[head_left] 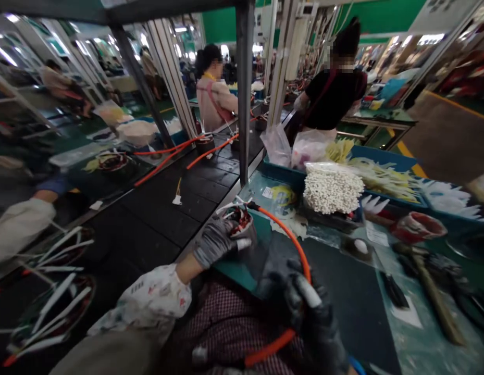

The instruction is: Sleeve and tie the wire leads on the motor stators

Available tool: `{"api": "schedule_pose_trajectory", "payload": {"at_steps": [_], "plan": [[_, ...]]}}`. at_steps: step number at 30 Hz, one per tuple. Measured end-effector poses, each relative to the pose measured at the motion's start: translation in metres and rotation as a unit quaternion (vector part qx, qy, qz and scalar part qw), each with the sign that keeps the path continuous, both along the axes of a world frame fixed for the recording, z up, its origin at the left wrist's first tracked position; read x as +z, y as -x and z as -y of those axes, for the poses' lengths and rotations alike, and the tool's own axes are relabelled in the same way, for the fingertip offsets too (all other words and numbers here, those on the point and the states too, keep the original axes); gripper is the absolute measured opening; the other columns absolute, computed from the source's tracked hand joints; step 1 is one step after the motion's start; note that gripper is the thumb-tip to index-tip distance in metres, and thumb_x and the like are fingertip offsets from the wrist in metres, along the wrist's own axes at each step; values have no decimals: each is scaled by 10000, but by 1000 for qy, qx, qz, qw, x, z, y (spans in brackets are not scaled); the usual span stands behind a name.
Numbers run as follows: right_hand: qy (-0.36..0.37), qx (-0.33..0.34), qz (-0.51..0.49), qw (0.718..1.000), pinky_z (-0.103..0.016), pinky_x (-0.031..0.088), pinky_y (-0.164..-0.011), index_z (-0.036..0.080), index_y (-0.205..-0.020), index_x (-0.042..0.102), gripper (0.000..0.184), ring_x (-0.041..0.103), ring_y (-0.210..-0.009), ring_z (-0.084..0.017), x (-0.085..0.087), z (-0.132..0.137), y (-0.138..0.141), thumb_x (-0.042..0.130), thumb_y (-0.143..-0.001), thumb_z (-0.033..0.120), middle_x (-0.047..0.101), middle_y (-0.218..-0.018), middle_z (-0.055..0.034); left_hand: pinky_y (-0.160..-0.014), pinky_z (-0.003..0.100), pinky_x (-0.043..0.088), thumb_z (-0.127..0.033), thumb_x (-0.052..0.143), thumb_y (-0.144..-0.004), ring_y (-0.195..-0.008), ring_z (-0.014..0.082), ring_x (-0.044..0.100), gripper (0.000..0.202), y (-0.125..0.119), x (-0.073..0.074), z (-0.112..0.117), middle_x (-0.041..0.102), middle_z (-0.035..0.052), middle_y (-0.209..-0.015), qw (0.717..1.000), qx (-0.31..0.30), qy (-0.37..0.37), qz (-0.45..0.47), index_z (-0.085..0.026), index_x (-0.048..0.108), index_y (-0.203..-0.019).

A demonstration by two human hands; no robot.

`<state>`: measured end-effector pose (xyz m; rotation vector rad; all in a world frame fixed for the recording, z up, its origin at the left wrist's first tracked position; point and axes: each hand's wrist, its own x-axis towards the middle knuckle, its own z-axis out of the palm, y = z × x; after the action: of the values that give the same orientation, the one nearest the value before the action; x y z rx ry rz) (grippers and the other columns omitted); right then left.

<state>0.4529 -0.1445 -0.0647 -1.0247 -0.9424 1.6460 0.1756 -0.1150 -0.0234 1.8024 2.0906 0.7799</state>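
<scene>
My left hand (216,242), in a grey glove with white tape on a finger, is closed on the side of a round motor stator (247,224). Red windings and thin white sleeved leads show at its top. From there an orange cable (290,237) with a black end arcs over the bench. Lower down, my right hand (310,302), in a dark glove with a taped finger, has its fingers wrapped round this cable. The cable's lower part hangs over my checked apron (230,317). Motion blurs the right fingertips somewhat.
A black conveyor (156,224) runs along my left, carrying several stators. On the right lie a wooden-handled mallet (433,297), a knife (394,289) and a bundle of white tubes (333,188). Blue bins (386,153) stand behind. A metal post (245,94) rises ahead; co-workers sit nearby.
</scene>
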Motion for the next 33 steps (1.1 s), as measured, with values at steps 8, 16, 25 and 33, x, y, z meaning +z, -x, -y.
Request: {"api": "schedule_pose_trajectory", "payload": {"at_steps": [8, 16, 25, 33], "plan": [[-362, -3, 420, 832, -474, 677, -847, 286, -1276, 773, 348, 789, -965, -302, -30, -64, -73, 637, -995, 440, 832, -1137, -96, -1062, 593, 567, -598, 657, -1010, -1109, 366, 745, 447, -61, -15, 22, 814, 161, -1143, 945, -205, 56, -250, -195, 791, -1152], [-746, 218, 440, 450, -433, 503, -994, 299, -1436, 686, 400, 641, -1207, -277, 45, -121, 4, 676, -1051, 407, 759, -1423, -51, -1097, 565, 519, -375, 776, -928, -1319, 374, 636, 296, -7, 58, 8, 776, 71, -1326, 864, -369, 58, -337, -271, 761, -1205], [-573, 517, 364, 522, -454, 517, -970, 281, -890, 823, 289, 632, -1084, -297, 58, -175, 75, 946, -641, 360, 814, -1131, -18, -1380, 549, 261, -242, 544, -1036, -1507, 259, 537, 273, 3, 51, -20, 783, -25, -1321, 884, -388, 69, -251, -340, 789, -1106], [-681, 389, 440, 438, -435, 465, -827, 233, -1039, 796, 130, 632, -979, -290, 53, -147, 54, 779, -931, 304, 797, -1030, -82, -1350, 588, 236, -390, 702, -945, -1345, 339, 617, 119, 9, 41, -23, 794, 13, -1236, 887, -388, 67, -240, -298, 777, -956]]}}
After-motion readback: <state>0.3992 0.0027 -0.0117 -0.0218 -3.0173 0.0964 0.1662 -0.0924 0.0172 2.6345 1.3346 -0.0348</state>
